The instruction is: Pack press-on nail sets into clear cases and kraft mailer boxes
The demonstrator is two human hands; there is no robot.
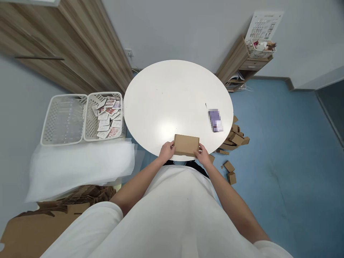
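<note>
A closed brown cardboard box (pixel 186 144) lies at the near edge of the white round table (pixel 172 89). My left hand (pixel 167 150) grips the box's left end, with the fingers closed against its side. At the opposite end, my right hand (pixel 202 154) holds the near right corner, its thumb on the front and its fingers along the side. Farther right on the table is a purple item (pixel 214 117), blurred by pixelation, with a small dark object (pixel 205 105) just beyond it.
Left of the table stand a white basket of printed packets (pixel 109 118) and another of clear plastic pieces (pixel 66 120). White sheets (pixel 80 165) and flat cardboard (pixel 51 225) are stacked nearer. Small cardboard boxes (pixel 235 138) lie on the floor at right, near a wooden cabinet (pixel 236 62).
</note>
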